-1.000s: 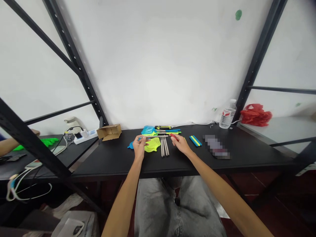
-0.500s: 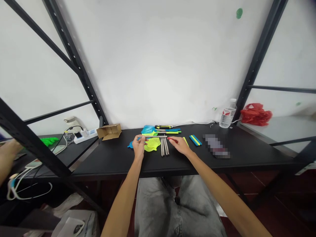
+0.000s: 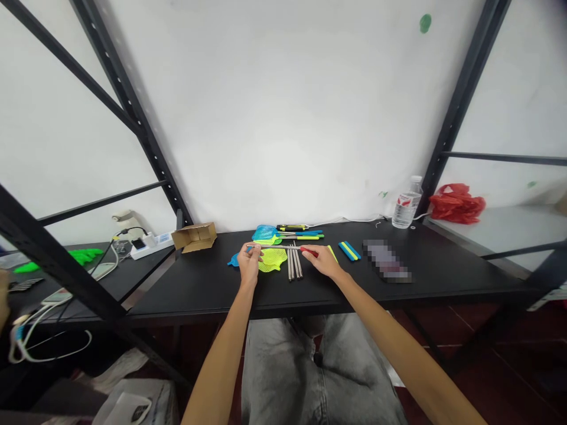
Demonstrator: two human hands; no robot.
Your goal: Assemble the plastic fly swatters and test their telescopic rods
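My left hand [image 3: 249,262] is closed around one end of a thin silver metal rod [image 3: 286,247], held level above the desk. The rod's other end meets a small red piece [image 3: 305,250], which my right hand [image 3: 322,261] pinches; my fingers partly hide its shape. Below the rod lie several loose metal tubes [image 3: 294,268] side by side. A yellow-green fly swatter head [image 3: 273,260] rests by my left hand, with a blue swatter head [image 3: 234,260] partly hidden behind that hand. A yellow strip [image 3: 332,254] lies just beyond my right hand.
Behind my hands lie blue and yellow-green swatters [image 3: 266,232] and a black-yellow tool [image 3: 292,227]. Blue and yellow handles [image 3: 349,251] sit to the right, near a blurred-out object [image 3: 387,261]. A cardboard box [image 3: 194,237] and water bottle [image 3: 406,203] stand farther out.
The rod's right end has come up against the red piece, where a small gap showed before. Another person's hand at the far left has mostly left the view.
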